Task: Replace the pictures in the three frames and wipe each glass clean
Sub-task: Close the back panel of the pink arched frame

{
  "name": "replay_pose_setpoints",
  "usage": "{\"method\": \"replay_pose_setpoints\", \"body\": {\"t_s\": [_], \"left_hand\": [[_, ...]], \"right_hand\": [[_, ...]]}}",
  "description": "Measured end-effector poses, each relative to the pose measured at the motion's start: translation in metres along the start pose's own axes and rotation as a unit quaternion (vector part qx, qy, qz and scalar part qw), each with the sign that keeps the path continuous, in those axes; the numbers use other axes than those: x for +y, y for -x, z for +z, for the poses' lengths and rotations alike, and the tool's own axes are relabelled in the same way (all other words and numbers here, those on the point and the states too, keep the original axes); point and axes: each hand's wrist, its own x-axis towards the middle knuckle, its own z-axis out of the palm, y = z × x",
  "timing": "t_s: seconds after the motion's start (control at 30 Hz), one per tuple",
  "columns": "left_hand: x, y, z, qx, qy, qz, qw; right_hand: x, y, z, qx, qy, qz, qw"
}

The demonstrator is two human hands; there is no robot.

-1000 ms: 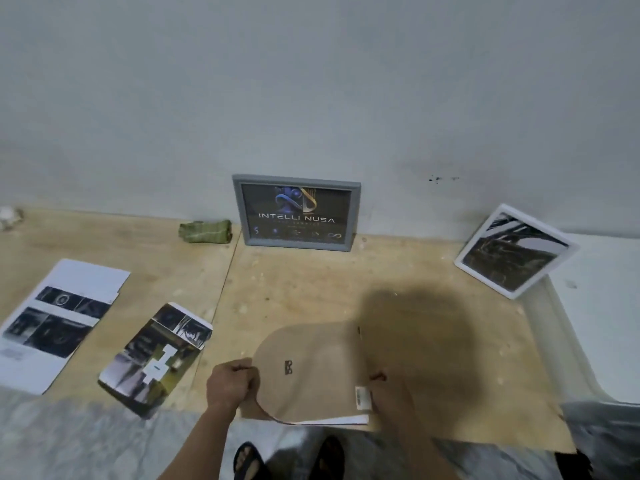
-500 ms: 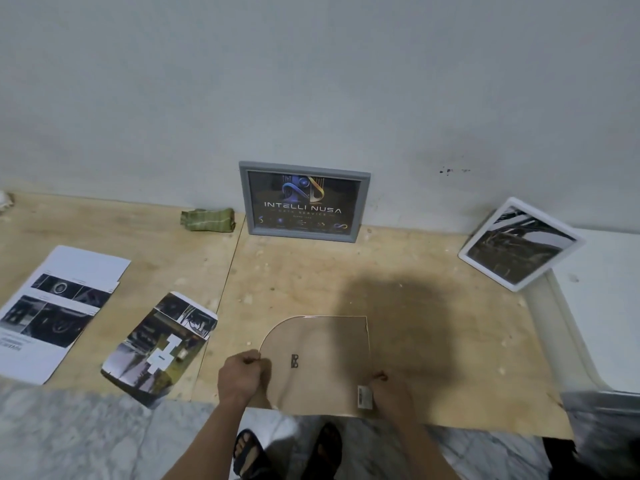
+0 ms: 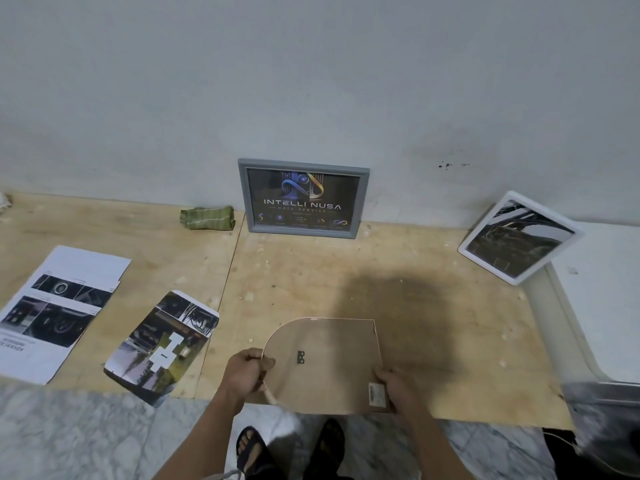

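the arch-shaped frame (image 3: 323,363), back side up, now lies flatter and lower on the plywood worktop (image 3: 433,323) than a second ago. the left hand (image 3: 244,374) grips its curved left edge; the right hand (image 3: 394,386) holds its lower right corner. the grey frame (image 3: 304,199) at centre holds a logo picture and leans against the wall. the white frame (image 3: 519,237) at right holds a dark photo. loose prints (image 3: 161,344) lie at lower left.

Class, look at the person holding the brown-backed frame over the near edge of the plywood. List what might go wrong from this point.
1. The frame juts past the plywood board's near edge above the feet; if the left hand or right hand slips, it may fall.
2. The curled photo print overhangs the same edge and could slide off.
3. The white frame leans tilted and might topple.
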Motion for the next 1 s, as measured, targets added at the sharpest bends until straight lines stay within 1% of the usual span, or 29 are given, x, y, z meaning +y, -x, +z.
{"method": "replay_pose_setpoints", "body": {"t_s": [0.1,0.3,0.37,0.47,0.5,0.6,0.73,0.77,0.9,1.0], "left_hand": [[0.002,0.005,0.002,-0.015,-0.002,0.018,1.000],[0.013,0.009,0.009,-0.013,0.036,0.036,0.999],[0.017,0.010,0.009,-0.048,0.051,0.032,0.997],[0.022,0.020,0.018,-0.141,0.081,0.022,0.986],[0.023,0.025,0.022,-0.153,0.086,0.023,0.984],[0.022,0.026,0.027,-0.138,0.129,0.039,0.981],[0.025,0.025,0.029,-0.117,0.194,0.045,0.973],[0.027,0.026,0.030,-0.118,0.200,0.049,0.971],[0.031,0.031,0.039,-0.144,0.184,0.065,0.970],[0.036,0.034,0.043,-0.143,0.166,0.087,0.972]], "right_hand": [[-0.008,0.011,0.000,0.014,-0.008,-0.023,1.000],[-0.021,0.008,-0.006,-0.010,-0.044,-0.020,0.999],[-0.032,0.017,-0.007,-0.010,-0.062,-0.013,0.998],[-0.042,0.016,-0.011,-0.008,-0.090,-0.015,0.996],[-0.045,0.015,-0.013,-0.010,-0.099,-0.021,0.995],[-0.055,0.023,-0.017,-0.052,-0.109,-0.026,0.992],[-0.056,0.034,-0.023,-0.132,-0.027,-0.069,0.988],[-0.056,0.035,-0.023,-0.135,-0.028,-0.079,0.987],[-0.051,0.035,-0.027,-0.091,-0.047,-0.113,0.988],[-0.049,0.038,-0.030,-0.092,-0.045,-0.113,0.988]]}}
